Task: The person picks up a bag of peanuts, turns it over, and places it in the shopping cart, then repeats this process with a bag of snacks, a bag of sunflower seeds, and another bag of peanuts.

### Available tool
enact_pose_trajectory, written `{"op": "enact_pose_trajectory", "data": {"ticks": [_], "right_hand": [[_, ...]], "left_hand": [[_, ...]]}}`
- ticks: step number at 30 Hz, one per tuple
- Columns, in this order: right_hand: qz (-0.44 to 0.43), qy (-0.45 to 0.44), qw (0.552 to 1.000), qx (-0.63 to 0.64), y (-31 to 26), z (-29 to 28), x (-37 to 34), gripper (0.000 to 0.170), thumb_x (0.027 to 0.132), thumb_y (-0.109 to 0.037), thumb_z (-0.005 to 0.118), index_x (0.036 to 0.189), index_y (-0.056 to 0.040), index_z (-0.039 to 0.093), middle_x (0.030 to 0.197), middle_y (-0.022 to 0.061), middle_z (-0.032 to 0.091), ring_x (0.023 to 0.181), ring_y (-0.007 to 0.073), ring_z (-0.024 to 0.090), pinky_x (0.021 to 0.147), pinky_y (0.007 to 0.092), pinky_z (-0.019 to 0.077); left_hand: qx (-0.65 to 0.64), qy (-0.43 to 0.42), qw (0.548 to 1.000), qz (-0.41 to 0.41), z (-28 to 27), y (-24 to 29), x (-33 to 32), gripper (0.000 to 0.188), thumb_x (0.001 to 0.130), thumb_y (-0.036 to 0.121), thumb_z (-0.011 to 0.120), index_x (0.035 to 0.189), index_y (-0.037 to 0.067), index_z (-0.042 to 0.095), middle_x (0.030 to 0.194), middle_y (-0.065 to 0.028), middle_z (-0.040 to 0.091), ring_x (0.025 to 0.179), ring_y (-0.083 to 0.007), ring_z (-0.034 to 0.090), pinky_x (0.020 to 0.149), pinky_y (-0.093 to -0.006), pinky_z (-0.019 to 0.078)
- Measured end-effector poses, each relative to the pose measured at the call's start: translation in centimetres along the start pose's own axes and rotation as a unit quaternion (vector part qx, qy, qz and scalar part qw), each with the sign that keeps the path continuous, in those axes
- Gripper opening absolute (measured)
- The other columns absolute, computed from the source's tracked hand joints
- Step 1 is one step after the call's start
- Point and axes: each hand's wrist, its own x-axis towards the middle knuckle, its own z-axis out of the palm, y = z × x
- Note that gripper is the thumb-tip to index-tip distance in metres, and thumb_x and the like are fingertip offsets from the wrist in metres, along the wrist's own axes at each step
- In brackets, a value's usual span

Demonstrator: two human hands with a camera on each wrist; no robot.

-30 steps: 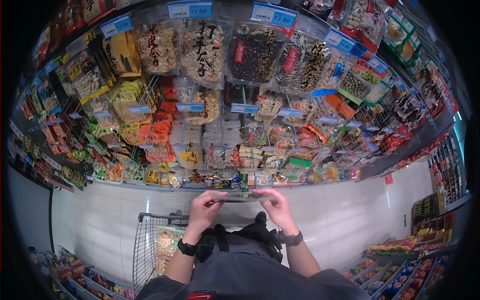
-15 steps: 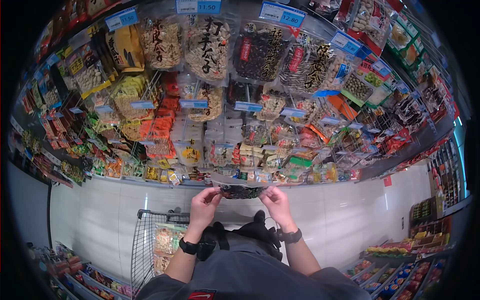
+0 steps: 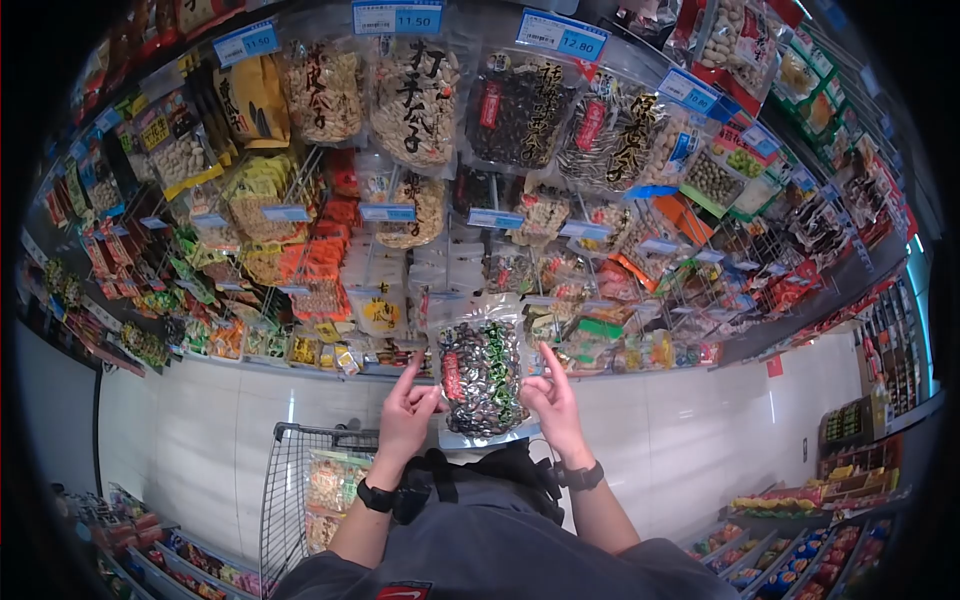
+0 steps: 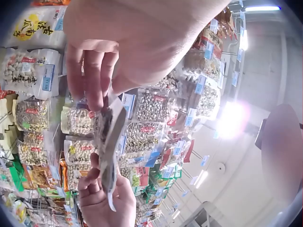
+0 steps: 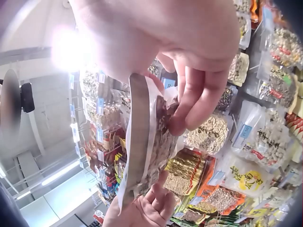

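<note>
Shop floor (image 3: 650,430) is showing pale below a rack of hanging snack packs (image 3: 415,100). Bag of dark contents (image 3: 482,375) is sitting between the hands, before the lower packs, printed face toward the wearer. Left hand (image 3: 404,415) and right hand (image 3: 553,410) are gripping opposite side edges, fingers partly curled, index fingers extending. Wire cart (image 3: 330,432) is standing lower left. Probably inspecting; next move seemingly calling for even support at both edges.
</note>
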Motion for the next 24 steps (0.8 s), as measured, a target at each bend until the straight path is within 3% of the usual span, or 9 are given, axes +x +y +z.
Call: {"op": "enact_pose_trajectory", "data": {"ticks": [5, 7, 10, 11, 15, 17, 24], "right_hand": [[0.030, -0.044, 0.995, -0.080, -0.4, -0.7, 0.1, 0.040, 0.095, -0.002, 0.055, 0.135, -0.0041, 0.052, 0.101, -0.0016, 0.059, 0.087, 0.0035, 0.054, 0.077, 0.0200, 0.0456], [0.048, -0.046, 0.997, -0.049, -0.9, -0.8, 0.0, 0.036, 0.096, -0.006, 0.055, 0.132, -0.0023, 0.054, 0.101, -0.0014, 0.060, 0.088, 0.0039, 0.054, 0.077, 0.0204, 0.0457], [0.059, -0.062, 0.996, 0.006, -0.6, -1.7, 0.7, 0.033, 0.099, -0.014, 0.055, 0.128, 0.0010, 0.056, 0.101, 0.0015, 0.064, 0.089, 0.0064, 0.057, 0.077, 0.0223, 0.0471], [0.057, -0.073, 0.995, 0.030, -0.4, -2.0, 1.1, 0.034, 0.099, -0.018, 0.054, 0.127, 0.0025, 0.056, 0.101, 0.0042, 0.066, 0.088, 0.0086, 0.060, 0.077, 0.0239, 0.0484], [0.099, -0.106, 0.986, 0.080, -0.9, -2.8, 1.5, 0.035, 0.100, -0.019, 0.052, 0.126, 0.0043, 0.055, 0.098, 0.0110, 0.069, 0.086, 0.0151, 0.066, 0.077, 0.0278, 0.0514], [0.103, -0.093, 0.988, 0.065, -0.9, -3.4, 2.0, 0.035, 0.100, -0.019, 0.052, 0.126, 0.0038, 0.054, 0.095, 0.0144, 0.069, 0.083, 0.0197, 0.069, 0.078, 0.0313, 0.0531], [0.094, -0.079, 0.990, 0.070, -3.0, -6.7, 3.9, 0.032, 0.100, -0.020, 0.053, 0.123, 0.0002, 0.059, 0.099, 0.0065, 0.068, 0.084, 0.0143, 0.066, 0.077, 0.0272, 0.0514]], "left_hand": [[0.052, -0.028, 0.998, 0.018, 0.2, 0.0, 0.3, 0.035, 0.099, 0.011, 0.054, 0.132, 0.000, 0.055, 0.093, -0.0037, 0.066, 0.080, -0.0065, 0.061, 0.075, -0.0221, 0.0501], [-0.053, -0.014, 0.998, -0.044, 0.2, 0.3, 0.1, 0.035, 0.103, 0.022, 0.047, 0.125, -0.002, 0.061, 0.095, -0.0036, 0.066, 0.081, -0.0068, 0.061, 0.075, -0.0225, 0.0498], [-0.076, -0.043, 0.995, -0.046, -0.6, -0.1, 0.2, 0.045, 0.106, 0.032, 0.039, 0.124, -0.004, 0.060, 0.097, -0.0047, 0.066, 0.083, -0.0084, 0.062, 0.076, -0.0232, 0.0505], [-0.052, -0.038, 0.997, -0.037, -0.6, -0.2, 0.3, 0.050, 0.105, 0.035, 0.038, 0.119, -0.007, 0.060, 0.096, -0.0091, 0.068, 0.085, -0.0134, 0.066, 0.079, -0.0264, 0.0521], [-0.097, -0.055, 0.993, -0.029, 0.2, -0.5, 0.5, 0.054, 0.104, 0.039, 0.040, 0.116, -0.010, 0.057, 0.091, -0.0159, 0.069, 0.085, -0.0213, 0.069, 0.082, -0.0314, 0.0534], [-0.096, -0.052, 0.994, -0.023, 1.1, -0.5, 0.8, 0.055, 0.104, 0.040, 0.040, 0.118, -0.011, 0.056, 0.092, -0.0159, 0.068, 0.086, -0.0210, 0.069, 0.082, -0.0309, 0.0532], [-0.083, -0.047, 0.995, -0.027, 6.1, -0.1, 2.7, 0.055, 0.104, 0.040, 0.039, 0.128, -0.008, 0.054, 0.106, -0.0085, 0.067, 0.098, -0.0127, 0.063, 0.086, -0.0239, 0.0480]]}}
